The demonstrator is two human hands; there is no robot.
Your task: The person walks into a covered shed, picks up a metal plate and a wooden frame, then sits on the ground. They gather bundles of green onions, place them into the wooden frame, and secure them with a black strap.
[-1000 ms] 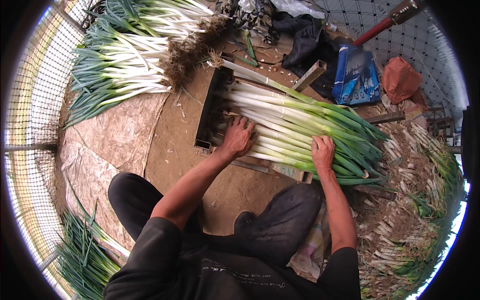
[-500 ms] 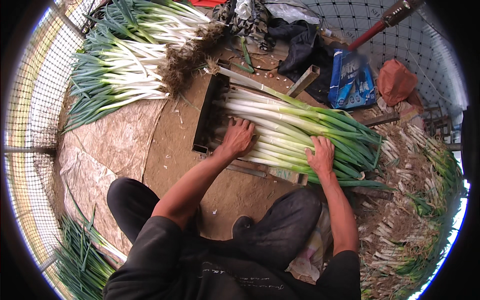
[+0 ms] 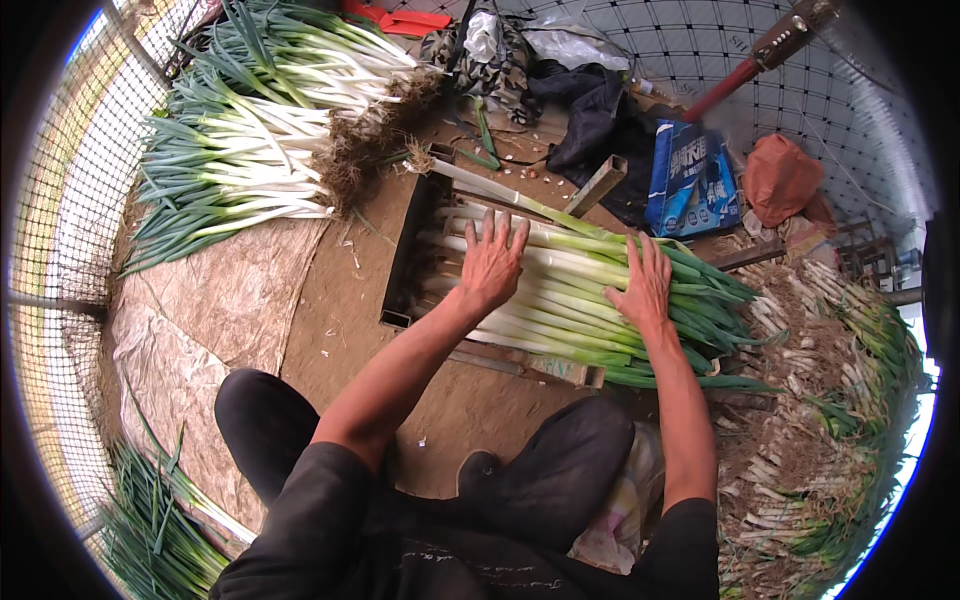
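- So both hands just shifted to the far side of the green onion bundle (image 3: 565, 288), leaving the stalks nearer the body uncovered; the far half's getting handled now.
- Left hand (image 3: 492, 262): fingers fanned, palm down over the white stalks, dark end plate (image 3: 410, 248) left of it.
- Right hand (image 3: 645, 285): thumb out, fingers loosely apart over the greener part. Can't tell how hard either presses.
- Writing: pale print on the blue package (image 3: 692, 180) beyond the right hand.
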